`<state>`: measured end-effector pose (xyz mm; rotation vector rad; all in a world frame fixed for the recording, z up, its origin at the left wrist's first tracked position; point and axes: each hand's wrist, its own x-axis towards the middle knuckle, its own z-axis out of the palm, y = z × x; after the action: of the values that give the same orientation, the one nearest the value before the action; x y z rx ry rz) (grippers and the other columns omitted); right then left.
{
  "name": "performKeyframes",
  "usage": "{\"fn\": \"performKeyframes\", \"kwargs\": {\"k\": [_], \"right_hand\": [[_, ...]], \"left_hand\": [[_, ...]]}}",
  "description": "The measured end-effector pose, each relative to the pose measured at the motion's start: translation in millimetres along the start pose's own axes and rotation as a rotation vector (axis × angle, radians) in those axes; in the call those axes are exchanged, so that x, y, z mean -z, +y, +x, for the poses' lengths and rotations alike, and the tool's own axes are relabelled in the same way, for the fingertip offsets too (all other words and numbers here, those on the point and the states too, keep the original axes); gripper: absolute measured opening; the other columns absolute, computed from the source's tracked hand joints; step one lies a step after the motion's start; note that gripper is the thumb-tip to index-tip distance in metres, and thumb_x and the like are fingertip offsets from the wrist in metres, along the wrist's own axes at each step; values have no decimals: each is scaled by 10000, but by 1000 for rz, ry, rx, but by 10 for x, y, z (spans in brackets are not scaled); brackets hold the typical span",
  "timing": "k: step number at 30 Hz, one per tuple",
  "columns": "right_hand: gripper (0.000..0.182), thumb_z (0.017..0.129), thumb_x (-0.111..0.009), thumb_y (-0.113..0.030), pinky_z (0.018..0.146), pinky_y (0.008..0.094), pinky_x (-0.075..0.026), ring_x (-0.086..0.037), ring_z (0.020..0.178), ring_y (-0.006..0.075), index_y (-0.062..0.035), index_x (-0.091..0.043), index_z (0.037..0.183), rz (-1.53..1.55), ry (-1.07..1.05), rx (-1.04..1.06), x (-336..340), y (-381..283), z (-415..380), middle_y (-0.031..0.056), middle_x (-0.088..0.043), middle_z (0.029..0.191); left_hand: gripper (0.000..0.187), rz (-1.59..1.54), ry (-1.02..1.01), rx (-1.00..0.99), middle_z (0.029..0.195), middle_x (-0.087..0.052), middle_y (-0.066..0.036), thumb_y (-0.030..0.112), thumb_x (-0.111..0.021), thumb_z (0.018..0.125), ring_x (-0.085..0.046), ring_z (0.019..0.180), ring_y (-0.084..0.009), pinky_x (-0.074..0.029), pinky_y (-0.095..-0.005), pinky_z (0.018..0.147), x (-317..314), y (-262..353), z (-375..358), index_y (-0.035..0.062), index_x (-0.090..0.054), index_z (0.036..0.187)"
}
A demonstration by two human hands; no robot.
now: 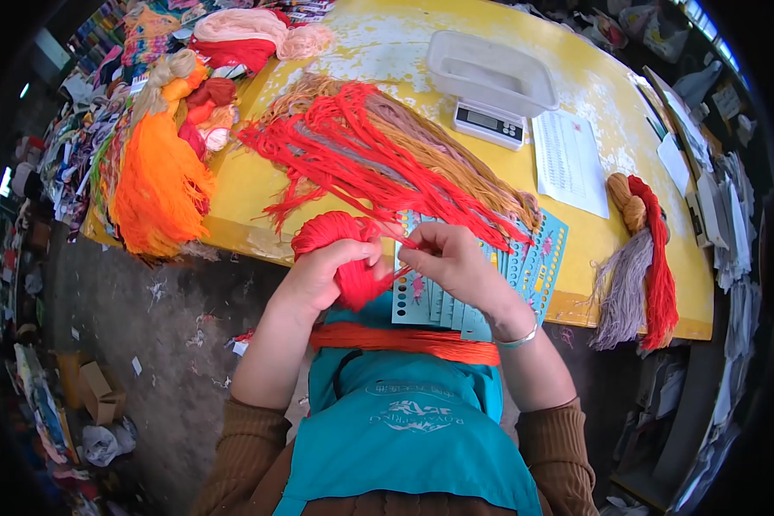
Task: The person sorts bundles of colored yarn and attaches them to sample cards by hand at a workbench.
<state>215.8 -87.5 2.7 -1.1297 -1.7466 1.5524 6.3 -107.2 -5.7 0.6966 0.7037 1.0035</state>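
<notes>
My left hand (322, 268) is closed around a thick bundle of red yarn (331, 230) at the table's near edge. Just right of it, my right hand (445, 262) pinches a few red strands that run across from the bundle. Under and beside the right hand lie several turquoise cards (537, 262) with punched holes along their edges. Long red strands (353, 159) spread over the table beyond my hands, alongside brown and mauve ones (421, 142). A bunch of orange-red strands (413, 340) lies across my lap on the teal apron (404, 464).
The yellow table (361, 34) carries a digital scale (488, 125), a clear plastic tub (490, 69) and a printed sheet (569, 162). Orange skeins (163, 193) hang over its left side. Grey and red skeins (658, 267) hang at the right. A cardboard box (101, 391) sits low at left.
</notes>
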Motion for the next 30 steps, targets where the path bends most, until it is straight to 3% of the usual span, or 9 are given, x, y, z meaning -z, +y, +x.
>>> {"fn": "performKeyframes", "kwargs": {"k": [3,5,7,10,12,16,21,26,30], "right_hand": [[119,912,-605,-102,629,233,-416,-507,695,65,-3,-632,850,-107,43,116,118,-49,1,0,-577,793],[135,927,-583,-120,790,257,-446,-561,896,96,-28,-644,847,146,99,303,202,110,60,68,-622,1059],[153,940,-553,-151,914,331,-445,-575,1051,176,-50,-633,857,504,176,268,341,80,54,116,-577,1249],[188,945,-501,-177,986,411,-430,-604,1028,269,-35,-567,842,1062,230,433,786,136,18,140,-660,1061],[204,955,-485,-146,605,240,-411,-439,601,109,-63,-504,769,1227,313,364,1384,114,-187,-3,-469,686],[217,924,-573,-199,436,232,-229,-291,452,81,-104,-549,731,654,930,329,3035,384,-942,-23,-458,587],[140,920,-591,-117,483,236,-346,-471,549,89,-36,-676,995,-390,1743,266,5745,953,-2852,76,-692,934],[238,958,-553,-130,450,144,-272,-410,555,-9,-65,-648,1167,-307,1500,433,3974,-53,-1966,39,-701,1070],[202,927,-491,-103,472,163,-278,-360,547,2,-70,-598,1095,-117,894,197,2173,-96,-915,-22,-653,848]], "left_hand": [[368,299,-16,101,577,-471,28,225,-551,902,-466,541,-81,-457,-294,721,190,133,-112,-64,-607,1123],[292,-222,-333,14,550,-382,69,295,-481,959,-376,470,-41,-379,-248,556,717,111,-137,109,-568,751],[262,-642,-198,-186,564,-379,65,248,-472,982,-359,455,-31,-319,-194,447,902,349,-289,118,-520,760],[235,-766,-155,-497,590,-376,28,145,-421,998,-370,468,-66,-392,-199,475,1500,678,-609,-27,-579,967],[222,-742,-10,-620,577,-358,30,131,-425,991,-359,465,-66,-360,-201,477,1982,868,-945,-23,-560,905],[218,-691,257,-773,550,-333,53,103,-476,963,-334,449,-62,-321,-209,476,2972,1152,-1844,69,-490,748],[198,-559,445,-934,549,-335,61,133,-489,969,-325,451,-51,-306,-207,475,3079,1373,-2379,56,-553,798],[274,-437,40,-763,577,-371,64,214,-483,986,-325,461,-32,-294,-184,474,2183,1147,-1642,1,-607,1104],[648,-494,-154,-586,679,-470,56,221,-554,951,-418,478,-29,-351,-190,494,1439,607,-882,70,-235,1495]]}}
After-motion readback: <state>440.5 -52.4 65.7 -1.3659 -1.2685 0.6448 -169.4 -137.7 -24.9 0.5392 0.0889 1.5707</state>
